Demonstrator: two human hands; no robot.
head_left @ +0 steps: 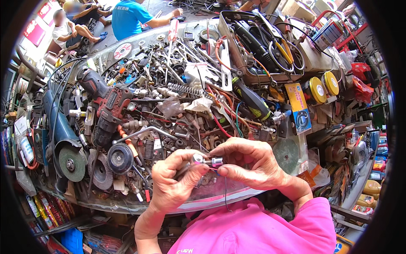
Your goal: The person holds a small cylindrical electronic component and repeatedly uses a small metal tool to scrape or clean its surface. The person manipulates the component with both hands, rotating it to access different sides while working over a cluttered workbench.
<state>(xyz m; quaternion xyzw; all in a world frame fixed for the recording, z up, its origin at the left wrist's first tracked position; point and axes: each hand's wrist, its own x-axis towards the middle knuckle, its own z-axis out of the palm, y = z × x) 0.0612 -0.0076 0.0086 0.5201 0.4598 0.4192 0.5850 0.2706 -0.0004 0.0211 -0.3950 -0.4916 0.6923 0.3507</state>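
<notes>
Both hands meet over the near edge of the cluttered workbench. My left hand is closed, thumb and fingers pinching a small shiny metal fitting with a rounded head. My right hand has its thumb and fingers closed around the other end, by a silver cylindrical collar. The fitting's exact kind is unclear, as fingers cover part of it. Below the right fingers a thin dark cord hangs down toward the pink shirt.
Loose metal parts cover the glass-topped bench. On the left lie a red-black cordless drill, an angle grinder and a flap disc. A tool case stands at the back right. A person in blue sits beyond.
</notes>
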